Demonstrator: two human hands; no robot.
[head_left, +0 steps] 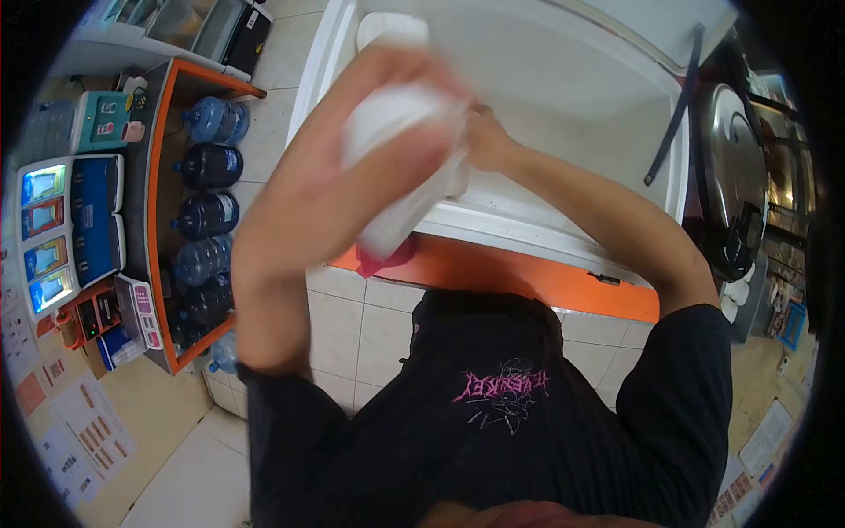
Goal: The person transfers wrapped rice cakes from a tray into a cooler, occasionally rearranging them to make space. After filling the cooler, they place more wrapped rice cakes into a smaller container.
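Note:
My left hand (400,75), smeared by motion, is raised over the front left of an open white chest freezer (537,231). Its fingers curve round a long white object (396,220), too blurred for me to name its kind. My right hand (482,141) reaches in from the right and meets the far side of this white object. The white object hides most of its fingers, so their grip does not show. Behind my left hand, another white rounded piece (392,28) lies at the freezer's far left corner. Something pink (387,257) hangs below the white object.
An orange panel (528,283) fronts the freezer, close to my body. On the left, an orange-edged shelf (167,132) holds several large water bottles (207,167). A dark bar (676,110) crosses the freezer's right rim. A rice cooker (735,158) stands beyond it.

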